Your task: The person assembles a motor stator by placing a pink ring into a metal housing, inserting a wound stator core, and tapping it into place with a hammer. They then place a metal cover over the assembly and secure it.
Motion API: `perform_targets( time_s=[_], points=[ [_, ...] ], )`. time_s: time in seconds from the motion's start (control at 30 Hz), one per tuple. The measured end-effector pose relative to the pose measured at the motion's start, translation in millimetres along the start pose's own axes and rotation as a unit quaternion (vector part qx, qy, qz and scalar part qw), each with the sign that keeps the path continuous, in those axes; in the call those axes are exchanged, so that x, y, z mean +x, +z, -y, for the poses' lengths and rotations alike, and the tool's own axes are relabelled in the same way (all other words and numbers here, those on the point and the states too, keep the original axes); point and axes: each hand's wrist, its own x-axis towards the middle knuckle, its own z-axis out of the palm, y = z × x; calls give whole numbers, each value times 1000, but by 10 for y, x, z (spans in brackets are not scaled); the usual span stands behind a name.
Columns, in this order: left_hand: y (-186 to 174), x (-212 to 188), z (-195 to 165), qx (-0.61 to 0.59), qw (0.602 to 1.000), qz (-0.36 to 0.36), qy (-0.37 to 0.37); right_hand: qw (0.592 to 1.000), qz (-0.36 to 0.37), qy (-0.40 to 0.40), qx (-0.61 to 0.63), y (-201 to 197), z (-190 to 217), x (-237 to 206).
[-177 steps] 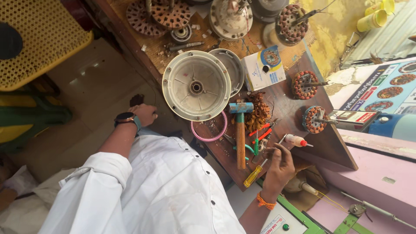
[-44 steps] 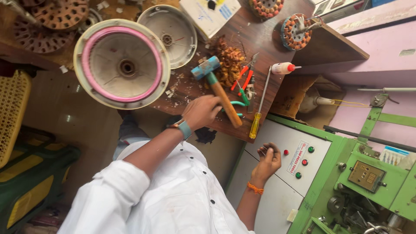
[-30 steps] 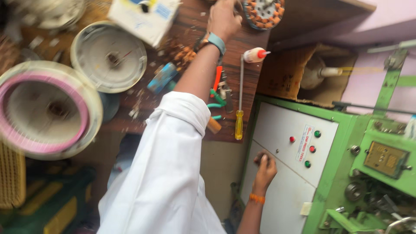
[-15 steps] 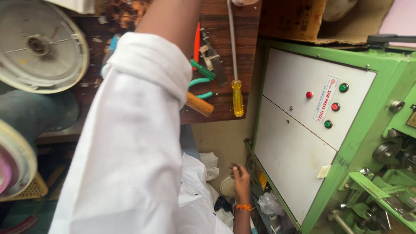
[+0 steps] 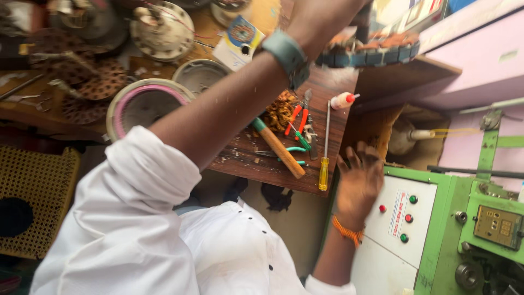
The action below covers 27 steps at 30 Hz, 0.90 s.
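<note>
A dark wooden tabletop (image 5: pixel 256 164) fills the middle, worn and crowded. On the right stands a green machine (image 5: pixel 480 180) with a white front panel (image 5: pixel 393 240) that carries red and green buttons. Above it there is a pale pink cabinet (image 5: pixel 480 49). On the left, near the floor, sits a yellow woven seat (image 5: pixel 38 191). The light is warm and soft.

A worn wooden workbench (image 5: pixel 338 142) crowded with tools — a yellow-handled screwdriver (image 5: pixel 324 158), a wooden-handled hammer (image 5: pixel 279 148), red-handled pliers (image 5: pixel 296 116) and a small white bottle with a red cap (image 5: pixel 344 100) — beside a round metal housing ringed in pink (image 5: pixel 143 105).
</note>
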Motion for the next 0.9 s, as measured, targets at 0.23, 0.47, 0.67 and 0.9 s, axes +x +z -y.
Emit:
perform_targets(
  time_s=[0.23, 0.47, 0.67, 0.9],
  points=[
    [-1085, -1137, -391, -52, 992, -108, 37, 954, 244, 81, 153, 1410, -469, -65],
    [-1461, -1689, -332, -6, 999, -53, -8, 922, 128, 152, 333, 1456, -901, -117],
    [-1758, -1281, 117, -52, 934, 199, 292, 943, 214, 148, 205, 1509, -949, -313],
    [-1992, -1277, 382, -247, 865, 401, 172, 773, 192, 373, 476, 1768, -784, -667]
  ],
)
